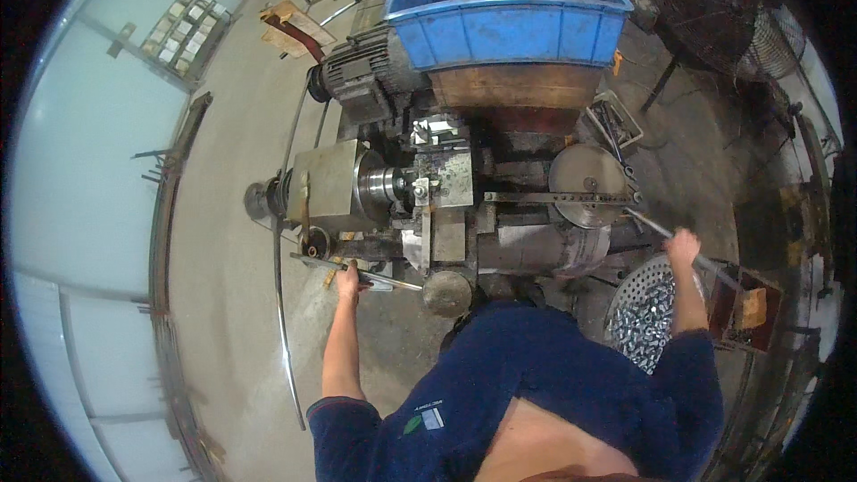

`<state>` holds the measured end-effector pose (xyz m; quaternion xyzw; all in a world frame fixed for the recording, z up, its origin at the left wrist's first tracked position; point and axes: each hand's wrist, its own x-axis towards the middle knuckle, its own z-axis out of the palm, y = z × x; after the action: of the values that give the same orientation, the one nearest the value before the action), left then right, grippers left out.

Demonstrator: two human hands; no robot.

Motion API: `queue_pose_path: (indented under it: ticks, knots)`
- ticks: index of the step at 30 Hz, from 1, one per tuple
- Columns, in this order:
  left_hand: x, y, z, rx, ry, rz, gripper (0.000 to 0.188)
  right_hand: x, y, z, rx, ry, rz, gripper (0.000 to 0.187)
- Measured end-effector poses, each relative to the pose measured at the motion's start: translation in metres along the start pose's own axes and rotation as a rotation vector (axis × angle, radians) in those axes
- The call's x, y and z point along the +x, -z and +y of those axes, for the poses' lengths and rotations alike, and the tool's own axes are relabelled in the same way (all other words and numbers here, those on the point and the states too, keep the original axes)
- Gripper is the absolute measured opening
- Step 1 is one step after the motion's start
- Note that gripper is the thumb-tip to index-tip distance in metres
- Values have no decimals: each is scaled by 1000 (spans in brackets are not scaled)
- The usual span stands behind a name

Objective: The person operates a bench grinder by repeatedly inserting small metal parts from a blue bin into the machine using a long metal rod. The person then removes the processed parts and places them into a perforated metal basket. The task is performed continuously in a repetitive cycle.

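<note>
A small lathe-like machine (332, 183) stands in front of me, its bright spindle (382, 186) pointing at a tool block (446, 174). My left hand (349, 280) is closed round a thin metal lever (393, 284), whose right end meets a round metal disc (447, 293). On the right, my right hand (683, 248) is wrapped round a long metal bar (648, 223) slanting down from a large round plate (589, 183). A flat drilled strip (536, 198) lies across that plate. Whether a workpiece sits in the spindle is too small to tell.
Behind the machine a blue bin (513, 31) holds many small metal parts. A perforated basket (616, 317) of similar parts stands below my right arm. A motor (366, 76) sits at the back left, a fan (772, 45) at the far right. A long rod (284, 339) stretches down the left.
</note>
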<state>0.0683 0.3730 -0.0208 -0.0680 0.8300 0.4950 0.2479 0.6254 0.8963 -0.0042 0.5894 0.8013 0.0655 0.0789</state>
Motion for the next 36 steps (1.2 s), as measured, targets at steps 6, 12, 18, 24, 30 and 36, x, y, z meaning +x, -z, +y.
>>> queue_pose_path:
  ticks: [6,12,18,24,30,36]
  knots:
    - [-18,16,2,-60,-14,-176,48,26,24,-57,66,-87,185,56]
    - [-14,32,-93,-125,149,-159,33,-39,14,-94,346,-11,403,77]
    - [68,39,-137,624,-236,71,42,-105,-29,-90,495,29,123,55]
    - [115,34,-143,1294,-561,-105,44,-143,-23,-95,549,153,-46,32]
    - [69,-60,-146,565,-252,178,59,-183,-5,-102,547,44,-184,29]
    - [81,-15,-114,1290,-231,-290,45,-160,18,-100,486,144,-270,29]
